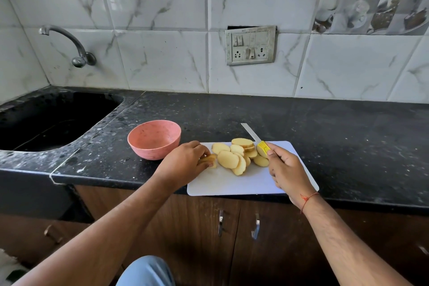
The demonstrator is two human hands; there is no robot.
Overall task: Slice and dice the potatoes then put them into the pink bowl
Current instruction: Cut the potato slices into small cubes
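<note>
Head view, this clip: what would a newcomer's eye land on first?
Probably the pile of pale yellow potato slices on the white plastic cutting board at the black counter's front edge. The left hand pinches a few slices at the board's left end, while the right hand grips a yellow-handled knife, blade pointing away. The empty pink bowl sits just left of the board.

You are standing at a black speckled countertop [232, 109] with a sunken sink [53, 118] on its left, facing marble-patterned wall tiles [162, 30], a curved tap [69, 44], a switchboard [250, 45] and brown cabinets [209, 227] below.
</note>
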